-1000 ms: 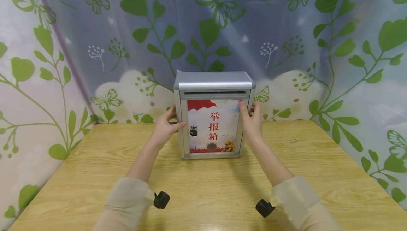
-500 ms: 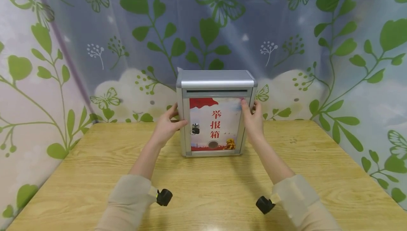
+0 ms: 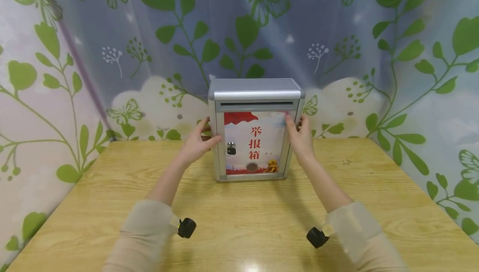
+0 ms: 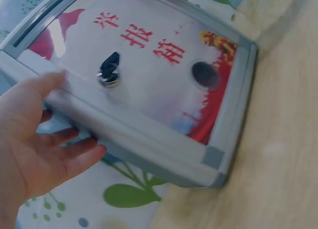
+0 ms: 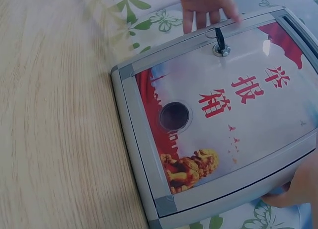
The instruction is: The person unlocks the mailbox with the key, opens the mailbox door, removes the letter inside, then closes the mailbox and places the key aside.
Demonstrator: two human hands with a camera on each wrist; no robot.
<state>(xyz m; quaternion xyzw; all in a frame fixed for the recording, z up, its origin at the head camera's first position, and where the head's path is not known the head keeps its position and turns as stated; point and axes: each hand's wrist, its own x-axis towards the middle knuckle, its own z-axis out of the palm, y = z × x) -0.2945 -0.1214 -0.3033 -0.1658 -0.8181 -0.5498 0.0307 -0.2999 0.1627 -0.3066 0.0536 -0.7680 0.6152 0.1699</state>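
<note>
A silver metal report box [image 3: 258, 95] with a slot near its top stands upright on the table. Its white front panel [image 4: 144, 85] bears red characters and a red border. A small key [image 5: 219, 39] sits in the lock on the panel's left side. My left hand [image 3: 197, 144] holds the left side, thumb on the front frame and fingers along the side wall. On the opposite side my right hand [image 3: 300, 141] grips the box, thumb on the front near the panel's upper right corner. Its other fingers are partly hidden around the side.
The box stands toward the back of a wood-grain table [image 3: 239, 218]. Close behind it hangs a curtain [image 3: 168, 97] printed with leaves and butterflies, which also lines both sides. Small black cameras [image 3: 186, 227] are strapped at both wrists.
The box has shifted slightly to the right and a little back, with both hands staying on its sides. The head view has also tilted down slightly.
</note>
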